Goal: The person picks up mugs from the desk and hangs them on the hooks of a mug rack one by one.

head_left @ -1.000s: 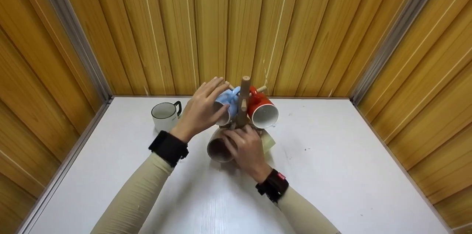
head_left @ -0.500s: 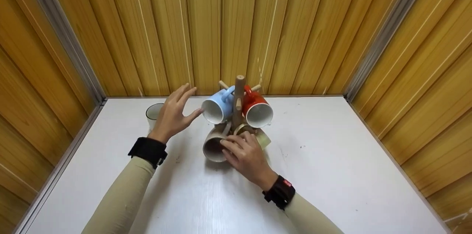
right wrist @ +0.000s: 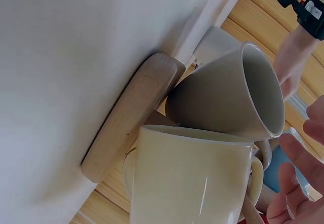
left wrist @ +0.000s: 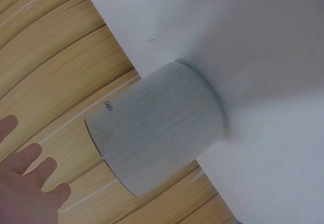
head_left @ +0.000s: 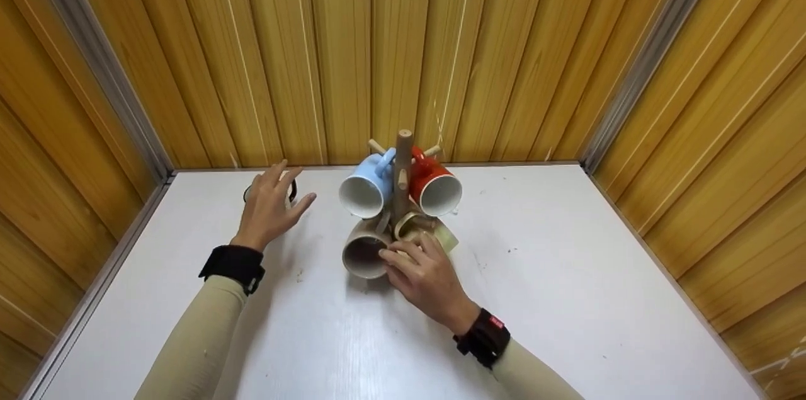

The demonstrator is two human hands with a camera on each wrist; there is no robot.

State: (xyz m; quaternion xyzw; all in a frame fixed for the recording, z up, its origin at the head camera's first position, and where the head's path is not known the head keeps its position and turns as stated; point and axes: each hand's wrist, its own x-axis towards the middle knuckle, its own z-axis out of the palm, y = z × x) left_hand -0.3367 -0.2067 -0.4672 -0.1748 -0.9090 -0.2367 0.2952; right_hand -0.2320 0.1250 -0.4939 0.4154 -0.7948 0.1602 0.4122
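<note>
My left hand [head_left: 267, 205], fingers spread, hovers over a white mug [left wrist: 162, 127] with a dark rim and black handle, which stands upright on the table. In the left wrist view the fingers are apart from this mug. My right hand [head_left: 428, 277] holds nothing, its loosely bent fingers close to the rim of a grey-beige mug [head_left: 365, 255]. Beside that hangs a pale yellow mug [right wrist: 187, 178], partly hidden by the right hand in the head view. Both are on the lower part of a wooden mug tree [head_left: 403, 142]. Higher up hang a light blue mug [head_left: 365, 189] and a red mug [head_left: 434, 182].
The mug tree's wooden base [right wrist: 134, 115] rests on the white table [head_left: 554, 274]. Wood-patterned panels [head_left: 340, 53] wall in the back and both sides. A bare peg [head_left: 403, 179] points forward from the post between the blue and red mugs.
My left hand has moved left from the blue mug to over the white mug. The right hand has drawn slightly down and away from the post, uncovering more of the lower mugs.
</note>
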